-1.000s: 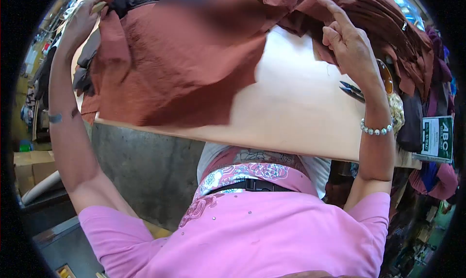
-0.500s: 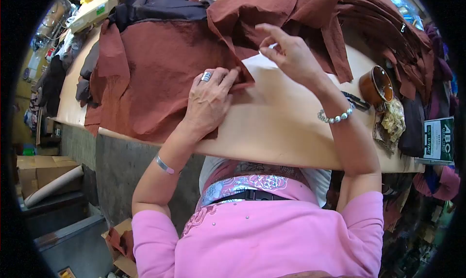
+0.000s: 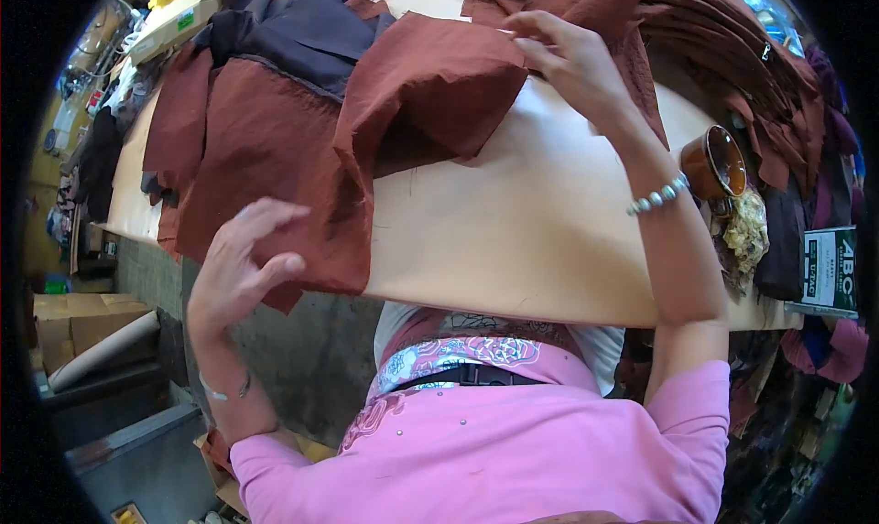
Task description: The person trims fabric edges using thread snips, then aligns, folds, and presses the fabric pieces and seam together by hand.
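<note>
A reddish-brown fabric piece (image 3: 275,149) lies on the left of the pale tabletop (image 3: 494,231), its front edge hanging a little over the table's edge. Its right part is lifted into a raised fold. My right hand (image 3: 581,71) pinches the upper right corner of that fold between thumb and fingers. Over the front left of the cloth is my left hand (image 3: 240,263), thumb and fingers apart, with nothing in it; whether it touches the cloth I cannot tell. Dark fabric (image 3: 307,34) lies bunched along the back of the piece.
More reddish-brown garments (image 3: 723,57) are heaped at the back right, one with a zip. A brown glazed pot (image 3: 705,172), a crumpled yellowish lump (image 3: 746,226) and a green-white ABC pack (image 3: 827,272) line the right edge. A cardboard box (image 3: 82,327) stands low at left.
My left hand has let go of the cloth and moved left and towards me. My right hand has moved up and now holds the cloth, whose right part is lifted and folded.
</note>
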Demonstrator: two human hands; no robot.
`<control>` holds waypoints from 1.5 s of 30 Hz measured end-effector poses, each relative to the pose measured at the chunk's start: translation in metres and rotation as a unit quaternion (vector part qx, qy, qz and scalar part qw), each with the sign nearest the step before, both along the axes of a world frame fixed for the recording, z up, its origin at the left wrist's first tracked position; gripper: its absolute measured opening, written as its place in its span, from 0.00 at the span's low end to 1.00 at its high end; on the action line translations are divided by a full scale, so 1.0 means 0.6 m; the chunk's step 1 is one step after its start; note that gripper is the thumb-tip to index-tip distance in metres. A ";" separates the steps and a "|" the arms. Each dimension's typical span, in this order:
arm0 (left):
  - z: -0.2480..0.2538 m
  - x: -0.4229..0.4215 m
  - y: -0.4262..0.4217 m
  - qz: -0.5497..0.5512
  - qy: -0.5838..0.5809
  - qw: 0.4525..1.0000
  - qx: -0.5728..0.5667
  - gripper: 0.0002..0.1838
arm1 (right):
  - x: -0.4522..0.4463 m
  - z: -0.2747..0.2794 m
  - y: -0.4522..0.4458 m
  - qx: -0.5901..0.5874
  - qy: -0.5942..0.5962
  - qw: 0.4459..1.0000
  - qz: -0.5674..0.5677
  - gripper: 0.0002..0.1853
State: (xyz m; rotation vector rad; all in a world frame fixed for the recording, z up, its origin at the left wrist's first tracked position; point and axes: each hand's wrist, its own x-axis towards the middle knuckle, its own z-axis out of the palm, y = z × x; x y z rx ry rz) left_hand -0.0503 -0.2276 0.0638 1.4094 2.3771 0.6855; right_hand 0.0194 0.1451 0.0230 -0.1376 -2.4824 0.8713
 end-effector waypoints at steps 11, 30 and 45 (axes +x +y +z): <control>-0.079 -0.022 0.188 0.093 0.001 0.960 0.264 0.23 | -0.129 -0.066 -0.016 0.111 -0.151 0.973 -0.132 0.26; -0.117 0.095 0.144 -0.258 0.208 0.941 0.073 0.21 | 0.281 -0.018 0.015 -0.347 0.088 0.934 -0.021 0.15; -0.056 0.053 0.025 0.077 0.259 0.954 0.128 0.24 | 0.264 -0.044 -0.095 0.274 -0.108 0.952 -0.089 0.33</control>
